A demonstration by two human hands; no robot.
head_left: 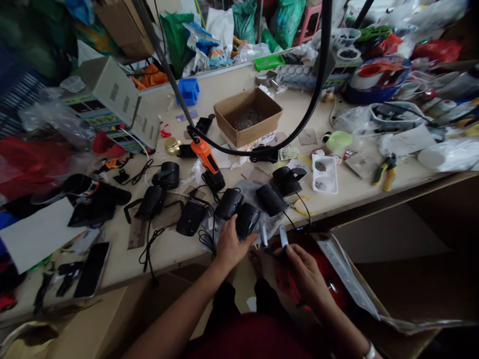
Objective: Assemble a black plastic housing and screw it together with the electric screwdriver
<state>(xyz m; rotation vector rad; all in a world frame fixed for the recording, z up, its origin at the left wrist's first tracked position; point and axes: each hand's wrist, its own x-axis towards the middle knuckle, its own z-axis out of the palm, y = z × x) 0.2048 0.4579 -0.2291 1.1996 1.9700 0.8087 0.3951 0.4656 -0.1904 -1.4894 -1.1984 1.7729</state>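
My left hand (230, 244) grips a black computer mouse (246, 219) at the near edge of the workbench (175, 249). My right hand (305, 271) is below the bench edge, fingers closed on a dark cable end with a white-tipped USB plug (283, 235). A second white plug (264, 235) hangs between the hands. Several more black mice lie just beyond: one (229, 203) behind the held one, another (270, 199) to its right, another (190, 218) to its left.
An orange electric screwdriver (205, 158) hangs on a black cable over the bench. A cardboard box (247, 115) stands behind it, a white parts tray (324, 174) and pliers (385, 172) to the right, a phone (92, 269) at the left. A power strip (346, 279) lies by my right hand.
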